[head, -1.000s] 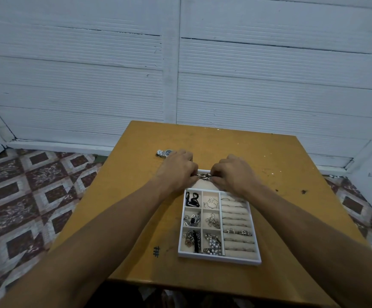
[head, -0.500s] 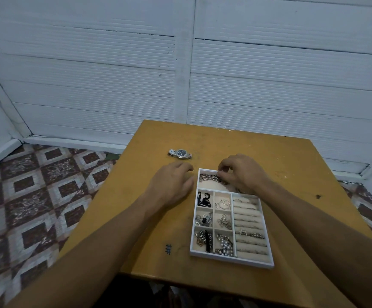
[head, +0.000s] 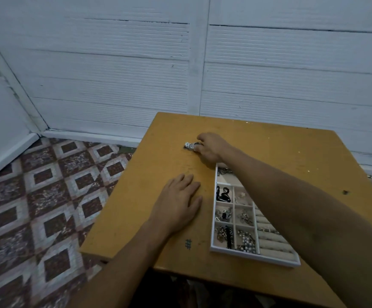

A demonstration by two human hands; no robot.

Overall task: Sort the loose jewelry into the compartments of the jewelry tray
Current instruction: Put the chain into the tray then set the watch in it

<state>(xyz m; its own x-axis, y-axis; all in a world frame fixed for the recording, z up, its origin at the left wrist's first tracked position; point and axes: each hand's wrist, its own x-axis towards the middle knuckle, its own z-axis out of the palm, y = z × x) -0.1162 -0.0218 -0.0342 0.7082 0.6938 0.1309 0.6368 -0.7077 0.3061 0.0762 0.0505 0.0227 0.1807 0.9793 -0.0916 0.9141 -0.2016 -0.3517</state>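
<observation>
White panelled walls and a patterned tile floor surround an ochre counter point(head: 269, 152), where a white jewelry tray point(head: 247, 255) sits toward five o'clock of its middle. A metal wristwatch point(head: 189, 145) lies on the bare wood at eleven o'clock from the tray, beyond its far left corner. The right hand point(head: 211, 148) has its grip curled round the watch case, with a few bracelet links poking out toward nine o'clock. The left hand point(head: 178, 205) lies flat at the tray's nine o'clock, its grip released and holding nothing. The watch is probably dense and rigid at the case, while the linked band will flop and slip. Pinching the case by its edges looks safest, and its glass could scratch against other metal.
</observation>
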